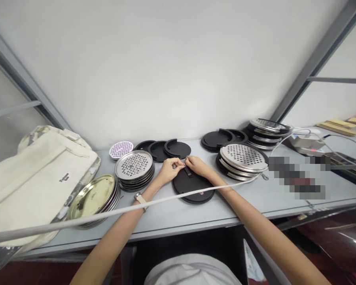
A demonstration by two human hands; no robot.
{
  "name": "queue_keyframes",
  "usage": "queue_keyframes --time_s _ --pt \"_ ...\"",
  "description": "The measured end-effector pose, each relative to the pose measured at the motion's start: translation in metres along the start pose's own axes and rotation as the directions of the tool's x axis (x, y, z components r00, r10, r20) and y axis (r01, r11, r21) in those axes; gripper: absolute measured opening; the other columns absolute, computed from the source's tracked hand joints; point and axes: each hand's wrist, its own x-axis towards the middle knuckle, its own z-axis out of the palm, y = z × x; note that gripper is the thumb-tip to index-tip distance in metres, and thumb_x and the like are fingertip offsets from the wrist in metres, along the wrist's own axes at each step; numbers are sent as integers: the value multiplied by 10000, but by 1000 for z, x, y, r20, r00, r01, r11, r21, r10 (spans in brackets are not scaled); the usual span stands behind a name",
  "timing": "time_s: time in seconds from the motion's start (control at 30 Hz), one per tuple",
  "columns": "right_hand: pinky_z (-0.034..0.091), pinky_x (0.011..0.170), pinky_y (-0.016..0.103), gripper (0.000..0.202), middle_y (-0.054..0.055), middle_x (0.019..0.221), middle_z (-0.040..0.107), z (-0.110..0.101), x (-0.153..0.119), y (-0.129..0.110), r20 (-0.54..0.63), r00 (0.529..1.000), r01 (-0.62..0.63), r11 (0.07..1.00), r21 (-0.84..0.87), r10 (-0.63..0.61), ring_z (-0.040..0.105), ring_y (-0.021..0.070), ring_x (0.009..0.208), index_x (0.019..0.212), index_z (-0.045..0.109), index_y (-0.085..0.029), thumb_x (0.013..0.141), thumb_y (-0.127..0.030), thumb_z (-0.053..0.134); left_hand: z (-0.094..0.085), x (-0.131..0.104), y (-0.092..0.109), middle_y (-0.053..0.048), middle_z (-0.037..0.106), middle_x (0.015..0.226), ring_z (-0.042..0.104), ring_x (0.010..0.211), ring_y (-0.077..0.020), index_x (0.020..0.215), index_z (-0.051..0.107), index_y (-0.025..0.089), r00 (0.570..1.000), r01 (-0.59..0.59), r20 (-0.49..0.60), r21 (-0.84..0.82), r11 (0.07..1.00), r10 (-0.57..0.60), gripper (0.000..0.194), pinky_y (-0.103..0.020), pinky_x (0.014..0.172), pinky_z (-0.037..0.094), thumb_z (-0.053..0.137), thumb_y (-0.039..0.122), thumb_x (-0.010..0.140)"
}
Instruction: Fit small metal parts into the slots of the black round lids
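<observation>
Your black disc [193, 185], round and flat, has a dark strip [188, 171] toward its far rim and a pink spot [201, 193] near you. It lies on the surface [163, 215], your left hand [171, 169] and right hand [196, 165] pinched closed at its far rim; what they grip cannot be told.

Looks like a small workshop: batch stacks of perforated plates [133, 165] and matching black discs [198, 183] on the counter [166, 215], bare wall [172, 71] behind it, metal frame [317, 57] around it, loose cable [47, 228] across it.
</observation>
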Motion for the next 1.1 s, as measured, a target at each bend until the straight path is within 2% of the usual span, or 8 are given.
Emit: queue_keyframes --time_s 0.57,0.73,0.87,0.97,1.1 --pt "324 608 210 249 77 751 648 -4 -1 -2 -9 1000 11 1000 -16 -11 512 120 630 759 570 -128 923 -162 387 1 1 1 -26 678 679 560 621 -121 679 659 127 1000 5 -4 -15 1000 -5 79 -229 588 384 625 142 749" --pt "342 623 215 332 82 762 665 -3 -1 0 -16 999 29 1000 13 -28 561 135 666 738 581 -138 945 -187 327 1 1 3 -25 670 670 564 621 -124 670 646 128 1000 13 -9 -4 1000 -13 84 -231 592 394 616 127 748" --pt "361 650 215 450 86 787 683 -2 -1 1 -18 999 52 998 42 -51 602 144 711 771 605 -146 986 -283 234 1 1 2 -26 666 675 560 623 -120 675 641 126 1000 5 -9 -12 1000 -5 85 -233 606 394 607 120 752" --pt "362 646 224 453 101 786 690 -1 0 0 -14 999 53 998 29 -53 615 158 709 766 620 -141 982 -330 270 2 1 0 -24 659 670 552 619 -117 681 642 125 1000 -9 -8 -5 1000 9 82 -232 605 392 602 121 753" --pt "357 649 223 420 111 799 698 -1 2 -1 5 999 37 999 -11 -37 623 163 723 751 625 -137 977 -288 306 2 0 0 -24 658 679 552 623 -116 692 644 127 1000 -15 -9 6 1000 15 76 -231 608 397 600 133 754"
